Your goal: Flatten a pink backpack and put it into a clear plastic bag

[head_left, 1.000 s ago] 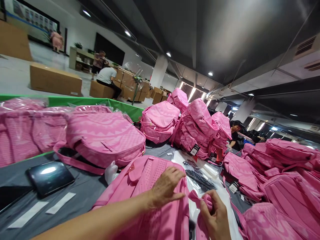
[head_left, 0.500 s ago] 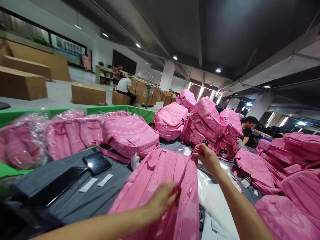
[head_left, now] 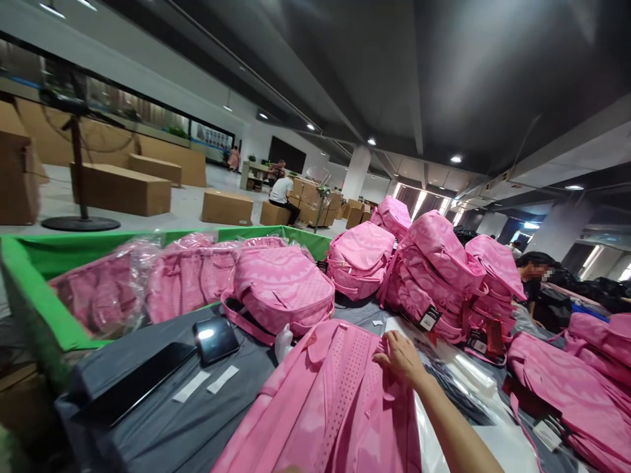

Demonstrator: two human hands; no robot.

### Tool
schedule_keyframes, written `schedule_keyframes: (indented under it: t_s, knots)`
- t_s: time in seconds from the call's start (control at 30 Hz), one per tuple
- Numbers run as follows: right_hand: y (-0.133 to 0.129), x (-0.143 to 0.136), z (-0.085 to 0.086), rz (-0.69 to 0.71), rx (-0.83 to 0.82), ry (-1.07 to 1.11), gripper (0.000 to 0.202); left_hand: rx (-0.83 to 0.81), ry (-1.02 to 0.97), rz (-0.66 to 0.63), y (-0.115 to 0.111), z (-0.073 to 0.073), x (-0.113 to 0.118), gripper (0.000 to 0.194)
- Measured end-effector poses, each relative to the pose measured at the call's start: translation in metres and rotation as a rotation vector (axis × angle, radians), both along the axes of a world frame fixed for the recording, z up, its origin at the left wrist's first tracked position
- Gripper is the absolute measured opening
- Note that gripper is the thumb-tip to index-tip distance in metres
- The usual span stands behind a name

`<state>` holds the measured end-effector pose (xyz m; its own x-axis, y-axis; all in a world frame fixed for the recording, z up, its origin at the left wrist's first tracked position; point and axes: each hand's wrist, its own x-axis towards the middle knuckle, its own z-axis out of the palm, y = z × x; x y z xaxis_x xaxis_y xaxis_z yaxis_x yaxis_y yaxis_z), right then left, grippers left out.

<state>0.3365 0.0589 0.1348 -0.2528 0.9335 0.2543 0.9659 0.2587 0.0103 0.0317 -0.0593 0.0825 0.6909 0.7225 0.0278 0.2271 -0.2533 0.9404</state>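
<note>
A pink backpack (head_left: 340, 394) lies in front of me on the grey-covered table, its perforated back panel and shoulder straps facing up. At its upper right edge, my right hand (head_left: 403, 360) has its fingers curled over the strap side and closed on the fabric. Of my left hand (head_left: 292, 469) only a sliver of skin shows at the bottom edge, over the lower part of the backpack; its fingers are hidden. Just beyond lies another pink backpack (head_left: 283, 289), with a small clear plastic piece (head_left: 282, 343) between the two.
Left on the table are a phone (head_left: 215, 339), a dark flat tablet-like device (head_left: 142, 381) and two white strips (head_left: 191, 386). A green-edged bin (head_left: 44, 282) holds bagged backpacks. Stacked pink backpacks (head_left: 428, 276) rise ahead; plastic bags (head_left: 463, 368) lie right. A co-worker (head_left: 535, 279) is at far right.
My left hand has left the strap and dropped almost out of view. My right hand has come down from the raised strap to the backpack's edge. The view has turned left.
</note>
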Motion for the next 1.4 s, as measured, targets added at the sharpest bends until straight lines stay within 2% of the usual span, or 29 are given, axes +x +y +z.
schedule_keyframes:
  t_s: [0.07,0.1,0.13,0.17,0.2,0.27,0.33,0.43,0.5,0.63,0.77,0.87,0.97,1.07,1.17,1.23,1.3,1.33,1.4]
  knots:
    - [0.009,0.008,-0.016,-0.03,0.0,0.055,0.048,0.114,0.06,0.101,0.041,0.025,-0.008,0.05]
    - [0.013,0.011,-0.025,-0.045,-0.003,0.094,0.052,0.243,0.16,0.195,0.067,0.036,-0.01,0.055]
    - [0.016,0.013,-0.034,-0.059,0.0,0.136,0.054,0.399,0.247,0.345,0.094,0.045,-0.01,0.054]
    - [0.018,0.014,-0.043,-0.066,0.015,0.176,0.054,0.513,0.289,0.457,0.122,0.049,-0.008,0.057]
    - [0.02,0.014,-0.051,-0.065,0.04,0.211,0.054,0.542,0.323,0.475,0.148,0.05,-0.004,0.061]
    - [0.019,0.015,-0.065,-0.046,0.13,0.269,0.053,0.532,0.349,0.467,0.188,0.039,0.009,0.064]
    - [0.015,0.015,-0.073,-0.009,0.222,0.337,0.052,0.506,0.334,0.433,0.207,0.021,0.027,0.058]
    - [0.002,0.012,-0.078,0.049,0.333,0.4,0.051,0.542,0.271,0.431,0.201,0.001,0.046,0.052]
    - [-0.01,0.006,-0.08,0.055,0.412,0.379,0.05,0.589,0.229,0.427,0.185,-0.002,0.049,0.046]
    - [-0.049,-0.01,-0.088,-0.021,0.509,0.288,0.045,0.662,0.19,0.407,0.147,-0.008,0.045,0.034]
    - [-0.092,-0.019,-0.104,-0.051,0.402,0.251,0.036,0.743,0.174,0.318,0.116,-0.035,0.035,0.037]
    - [-0.105,-0.018,-0.113,-0.081,0.234,0.29,0.031,0.703,0.303,0.207,0.112,-0.052,0.029,0.031]
    - [-0.091,-0.012,-0.112,-0.138,-0.016,0.332,0.029,0.635,0.415,0.132,0.133,-0.053,0.033,0.02]
    - [-0.057,-0.006,-0.101,-0.239,-0.213,0.275,0.028,0.595,0.473,0.149,0.161,-0.035,0.048,0.013]
    - [-0.025,-0.007,-0.092,-0.307,-0.23,0.205,0.027,0.582,0.513,0.208,0.166,-0.011,0.068,0.032]
    - [-0.011,-0.012,-0.094,-0.361,-0.202,0.161,0.032,0.614,0.497,0.226,0.153,-0.006,0.082,0.061]
    - [-0.003,-0.021,-0.099,-0.411,-0.158,0.126,0.037,0.603,0.488,0.176,0.137,-0.015,0.094,0.088]
    - [-0.001,-0.025,-0.101,-0.427,-0.138,0.117,0.04,0.553,0.502,0.135,0.13,-0.024,0.098,0.095]
    - [-0.001,-0.03,-0.1,-0.42,-0.124,0.114,0.041,0.47,0.532,0.091,0.125,-0.041,0.101,0.096]
